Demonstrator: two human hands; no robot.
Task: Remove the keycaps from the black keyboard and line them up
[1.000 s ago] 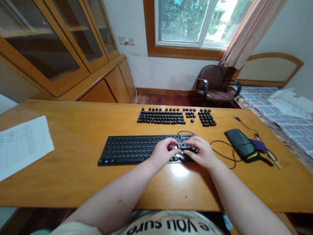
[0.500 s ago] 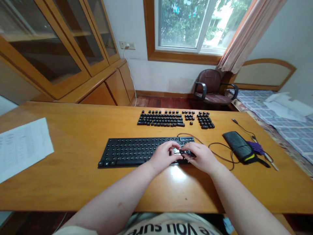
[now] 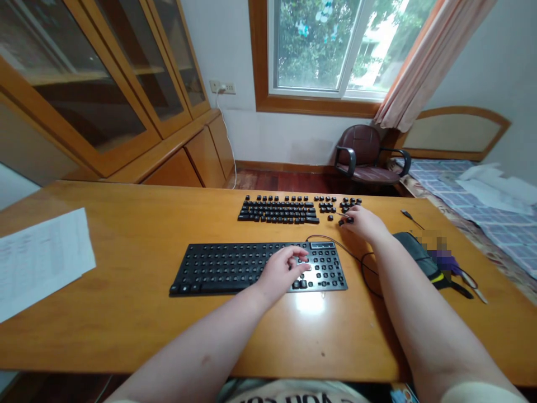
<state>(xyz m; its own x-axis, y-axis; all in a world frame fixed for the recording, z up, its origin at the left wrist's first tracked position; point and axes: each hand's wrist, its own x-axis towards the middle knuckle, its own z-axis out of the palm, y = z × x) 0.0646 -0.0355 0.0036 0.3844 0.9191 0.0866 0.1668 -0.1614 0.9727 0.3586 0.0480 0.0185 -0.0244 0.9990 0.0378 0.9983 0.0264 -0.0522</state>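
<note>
A black keyboard (image 3: 226, 263) lies on the wooden desk, most of its keycaps off and its switches bare. A few keycaps, including the long space bar (image 3: 224, 287), sit along its bottom row. My left hand (image 3: 285, 268) rests over the right part of the keyboard, fingers curved, with a gap between thumb and forefinger and nothing seen in it. Beyond the keyboard, loose black keycaps (image 3: 279, 211) stand in rows. My right hand (image 3: 361, 223) reaches over the number-pad group, its fingers closed on a thin metal tool (image 3: 342, 214); the tool's full shape is hidden.
Printed papers (image 3: 42, 260) lie on the left of the desk (image 3: 126, 330). The keyboard's cable (image 3: 364, 274) curls toward a dark pouch (image 3: 413, 254) on the right, near a purple item (image 3: 447, 262) and a USB plug (image 3: 406, 213). Behind stands an office chair (image 3: 364, 151).
My right hand has left the keyboard and moved forward and right to the loose number-pad keycaps. My left hand stays over the keyboard, its fingers now further apart.
</note>
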